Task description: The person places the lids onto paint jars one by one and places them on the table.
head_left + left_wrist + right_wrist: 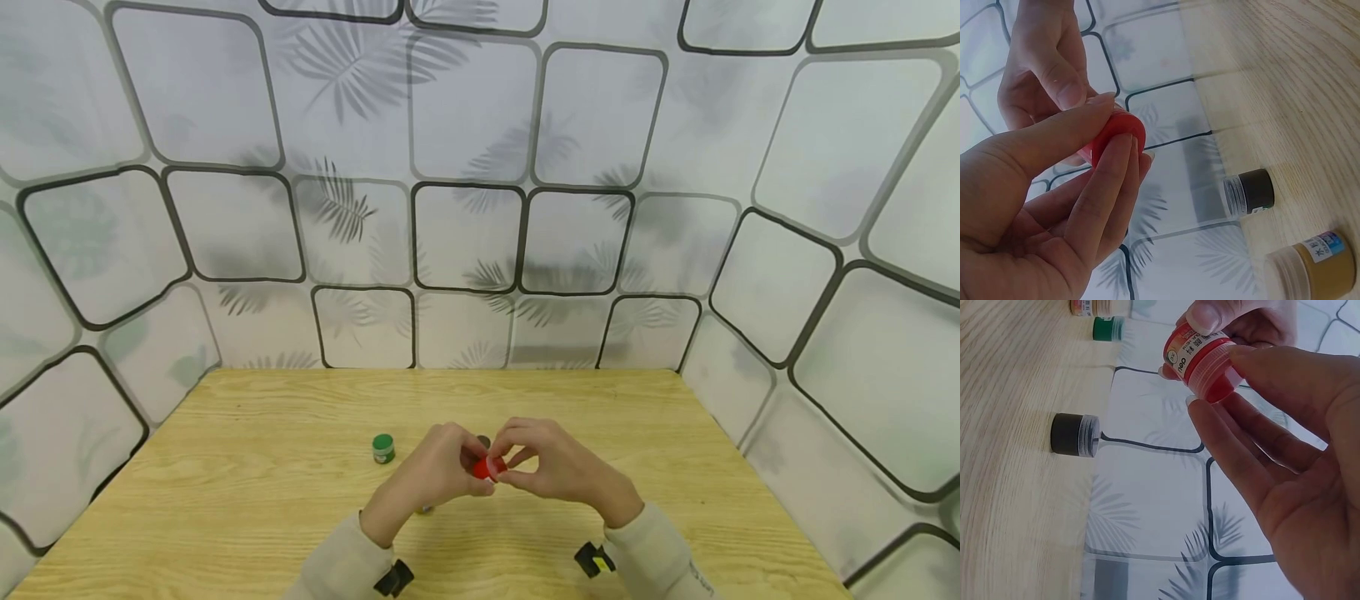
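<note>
A small red paint jar (1180, 349), with a printed label and a clear screw lid (1209, 370), is held tilted above the table between both hands. In the head view, my left hand (438, 467) grips the jar's red body. Its thumb and fingers wrap the coloured end in the left wrist view, where the red base (1130, 128) faces the camera. My right hand (555, 462) pinches the clear lid between thumb and fingertips. The right wrist view shows those fingertips at the lid's edge, with the palm turned toward the jar.
A green-topped jar (383, 448) stands left of the hands on the wooden table (262, 492). Behind the hands is a black jar (1257, 191). A yellow-brown jar (1329, 265) stands near the left forearm. Patterned cloth (465, 242) encloses the table's back and sides.
</note>
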`<state>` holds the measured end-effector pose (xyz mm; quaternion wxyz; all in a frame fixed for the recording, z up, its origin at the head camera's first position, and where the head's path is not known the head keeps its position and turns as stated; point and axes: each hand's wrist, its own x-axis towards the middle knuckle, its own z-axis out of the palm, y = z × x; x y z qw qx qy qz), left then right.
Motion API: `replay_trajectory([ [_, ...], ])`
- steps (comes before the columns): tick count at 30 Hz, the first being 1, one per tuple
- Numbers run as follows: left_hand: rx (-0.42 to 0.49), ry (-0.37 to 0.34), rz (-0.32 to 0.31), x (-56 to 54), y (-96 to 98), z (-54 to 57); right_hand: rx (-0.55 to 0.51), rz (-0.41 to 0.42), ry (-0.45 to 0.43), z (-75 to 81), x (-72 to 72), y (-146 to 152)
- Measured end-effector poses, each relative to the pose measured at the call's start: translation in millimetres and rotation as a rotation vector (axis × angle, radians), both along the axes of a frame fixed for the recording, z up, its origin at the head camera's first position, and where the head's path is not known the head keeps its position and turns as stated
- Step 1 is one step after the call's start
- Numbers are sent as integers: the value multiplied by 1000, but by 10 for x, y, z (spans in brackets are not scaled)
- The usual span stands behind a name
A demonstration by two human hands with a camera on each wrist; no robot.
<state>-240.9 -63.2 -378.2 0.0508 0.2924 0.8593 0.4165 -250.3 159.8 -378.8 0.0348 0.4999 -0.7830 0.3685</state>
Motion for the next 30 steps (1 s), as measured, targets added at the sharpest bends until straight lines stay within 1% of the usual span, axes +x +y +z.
replay_trajectory([
  [10,-4,-3,3,10,-2,-7,27,-48,-61,-31,-7,8],
  [21,3,-12,6,22,4,-4,55,-90,-19,-15,-8,-8],
  [26,3,-15,7,24,2,4,66,-108,-20,-19,-7,3],
  [30,-6,-18,18,20,3,10,61,-95,-22,-23,-13,20],
])
